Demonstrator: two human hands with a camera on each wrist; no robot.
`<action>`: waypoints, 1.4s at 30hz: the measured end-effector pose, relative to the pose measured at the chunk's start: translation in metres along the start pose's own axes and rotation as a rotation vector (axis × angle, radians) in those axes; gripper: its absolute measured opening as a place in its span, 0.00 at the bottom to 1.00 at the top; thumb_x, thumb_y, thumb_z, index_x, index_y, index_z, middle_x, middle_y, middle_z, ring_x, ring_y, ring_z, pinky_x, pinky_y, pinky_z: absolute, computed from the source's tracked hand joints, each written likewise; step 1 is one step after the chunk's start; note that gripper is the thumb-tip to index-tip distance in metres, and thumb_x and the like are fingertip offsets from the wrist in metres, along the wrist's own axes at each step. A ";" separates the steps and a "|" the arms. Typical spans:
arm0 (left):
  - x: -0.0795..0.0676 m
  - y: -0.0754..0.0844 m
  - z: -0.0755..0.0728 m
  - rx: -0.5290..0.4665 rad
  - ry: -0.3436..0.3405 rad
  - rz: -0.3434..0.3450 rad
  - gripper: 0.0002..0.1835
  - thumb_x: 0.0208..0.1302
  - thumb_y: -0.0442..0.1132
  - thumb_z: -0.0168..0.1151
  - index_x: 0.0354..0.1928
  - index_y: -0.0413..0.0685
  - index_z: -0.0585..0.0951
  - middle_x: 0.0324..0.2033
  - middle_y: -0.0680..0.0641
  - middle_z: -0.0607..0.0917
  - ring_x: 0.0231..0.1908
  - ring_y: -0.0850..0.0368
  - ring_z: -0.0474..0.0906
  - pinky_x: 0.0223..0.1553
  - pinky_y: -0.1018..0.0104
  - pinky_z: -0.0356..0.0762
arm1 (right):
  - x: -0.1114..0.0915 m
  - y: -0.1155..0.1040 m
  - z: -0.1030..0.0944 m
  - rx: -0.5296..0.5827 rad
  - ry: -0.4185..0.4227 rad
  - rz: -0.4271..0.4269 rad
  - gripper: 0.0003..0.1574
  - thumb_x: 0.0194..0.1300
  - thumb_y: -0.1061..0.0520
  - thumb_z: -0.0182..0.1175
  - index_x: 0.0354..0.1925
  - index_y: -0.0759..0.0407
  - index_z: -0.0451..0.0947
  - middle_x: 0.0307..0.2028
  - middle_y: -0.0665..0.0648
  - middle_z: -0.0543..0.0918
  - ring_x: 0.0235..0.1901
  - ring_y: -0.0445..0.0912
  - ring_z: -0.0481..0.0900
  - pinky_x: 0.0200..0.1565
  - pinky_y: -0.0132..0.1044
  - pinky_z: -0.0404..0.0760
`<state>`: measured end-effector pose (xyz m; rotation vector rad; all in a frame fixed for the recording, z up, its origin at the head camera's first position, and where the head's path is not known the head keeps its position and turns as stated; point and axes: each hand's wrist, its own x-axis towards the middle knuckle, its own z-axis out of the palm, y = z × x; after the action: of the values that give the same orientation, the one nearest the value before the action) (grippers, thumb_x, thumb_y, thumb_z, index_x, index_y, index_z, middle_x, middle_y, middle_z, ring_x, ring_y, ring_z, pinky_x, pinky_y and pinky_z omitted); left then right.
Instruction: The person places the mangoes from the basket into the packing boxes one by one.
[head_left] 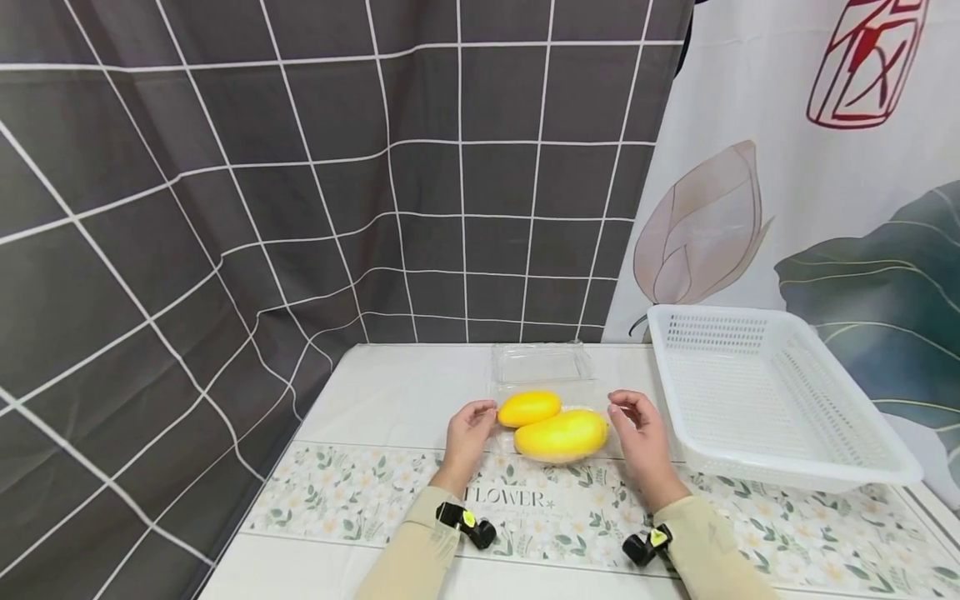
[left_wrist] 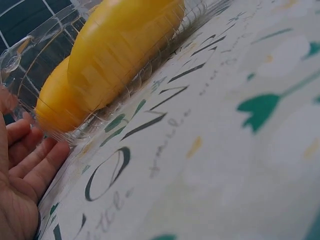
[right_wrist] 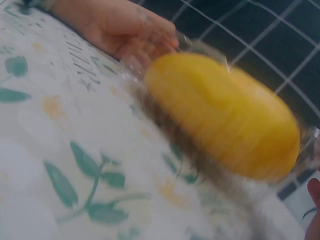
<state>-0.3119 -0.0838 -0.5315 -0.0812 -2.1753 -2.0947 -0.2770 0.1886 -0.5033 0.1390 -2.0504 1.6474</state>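
Fingers partly curled, the left hand [head_left: 467,437] and right hand [head_left: 645,437] seem to pinch the clear container [left_wrist: 32,70] at opposite ends, likely steadying its two yellow fruits [head_left: 562,436].

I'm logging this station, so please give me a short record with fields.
Items: two yellow mango-like fruits, smaller behind larger
Holder: clear plastic container; clear lid open behind the fruits
Left hand: touching container's left end
Right hand: at container's right end; grip unclear
Right side: white basket
Surface: white table cover with floral band
Backdrop: dark grid curtain
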 end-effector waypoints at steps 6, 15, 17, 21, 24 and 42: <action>0.005 0.001 -0.002 0.005 0.020 -0.036 0.17 0.72 0.36 0.58 0.60 0.39 0.78 0.57 0.41 0.82 0.58 0.47 0.79 0.61 0.58 0.79 | 0.013 0.023 -0.003 0.215 0.045 0.394 0.19 0.77 0.57 0.53 0.60 0.63 0.66 0.54 0.52 0.71 0.52 0.41 0.71 0.51 0.26 0.75; 0.028 0.001 -0.005 -0.136 -0.101 -0.091 0.32 0.72 0.32 0.51 0.76 0.38 0.59 0.74 0.36 0.63 0.74 0.41 0.58 0.76 0.48 0.54 | 0.037 0.039 0.006 0.629 -0.012 0.482 0.39 0.80 0.59 0.48 0.79 0.63 0.42 0.76 0.62 0.54 0.76 0.52 0.53 0.76 0.40 0.57; 0.030 0.001 -0.004 -0.150 -0.114 -0.091 0.33 0.72 0.31 0.50 0.77 0.37 0.57 0.74 0.35 0.62 0.75 0.41 0.57 0.76 0.48 0.54 | 0.041 0.040 0.009 0.659 -0.036 0.496 0.40 0.80 0.60 0.47 0.80 0.62 0.41 0.78 0.63 0.51 0.77 0.51 0.51 0.76 0.39 0.56; 0.033 0.004 0.000 -0.155 -0.124 -0.095 0.32 0.75 0.35 0.49 0.78 0.38 0.56 0.75 0.36 0.61 0.75 0.41 0.56 0.76 0.49 0.54 | 0.049 0.044 0.014 0.615 -0.097 0.528 0.40 0.80 0.61 0.48 0.80 0.64 0.41 0.78 0.64 0.52 0.77 0.51 0.53 0.75 0.36 0.57; 0.035 0.005 0.002 -0.158 -0.140 -0.095 0.32 0.77 0.39 0.48 0.78 0.38 0.54 0.76 0.37 0.60 0.76 0.42 0.53 0.76 0.50 0.53 | 0.056 0.046 0.015 0.535 -0.159 0.524 0.41 0.80 0.59 0.48 0.79 0.68 0.41 0.77 0.68 0.54 0.75 0.54 0.56 0.74 0.37 0.61; 0.035 0.002 0.004 -0.254 -0.232 -0.159 0.32 0.78 0.37 0.45 0.79 0.38 0.52 0.78 0.36 0.54 0.77 0.40 0.51 0.77 0.50 0.48 | 0.054 0.044 0.012 0.416 -0.325 0.497 0.34 0.81 0.58 0.46 0.77 0.69 0.51 0.73 0.71 0.60 0.74 0.59 0.60 0.72 0.41 0.66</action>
<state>-0.3466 -0.0814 -0.5254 -0.1891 -2.0808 -2.5612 -0.3448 0.2009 -0.5206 0.0375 -2.0467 2.4943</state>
